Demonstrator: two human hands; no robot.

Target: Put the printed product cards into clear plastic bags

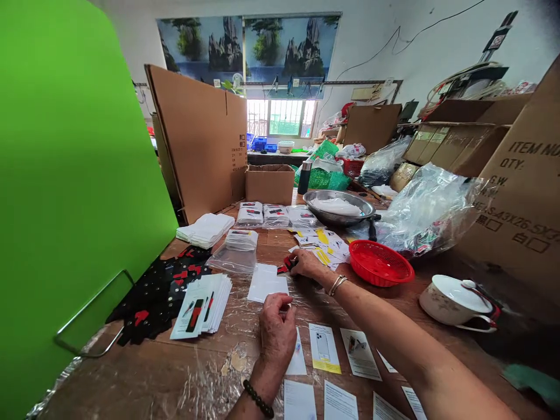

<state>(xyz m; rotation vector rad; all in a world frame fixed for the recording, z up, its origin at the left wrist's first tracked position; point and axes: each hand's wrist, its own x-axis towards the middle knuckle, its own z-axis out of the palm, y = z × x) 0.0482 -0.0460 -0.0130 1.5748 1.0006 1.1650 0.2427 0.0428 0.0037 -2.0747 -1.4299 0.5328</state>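
My right hand [308,265] reaches across the table, its fingers closed on a small black-and-red strap [284,267]. The strap hangs just over the edge of some blank white cards [265,280]. Nearer to me is my left hand [277,326], with its fingers curled in; whatever they may hold is hidden. It sits just below the white cards, over a printed card [298,357]. To the left, a fanned stack of cards with black-and-red straps [201,306] lies beside a loose pile of black-and-red straps [170,286].
Printed cards [324,348] lie in rows in front of me. Behind are bagged card packs [275,214], scattered yellow-and-white leaflets [326,242] and a steel bowl [365,216]. On the right are a red basket [380,280] and a lidded cup [444,306]. A green panel [74,163] borders the left.
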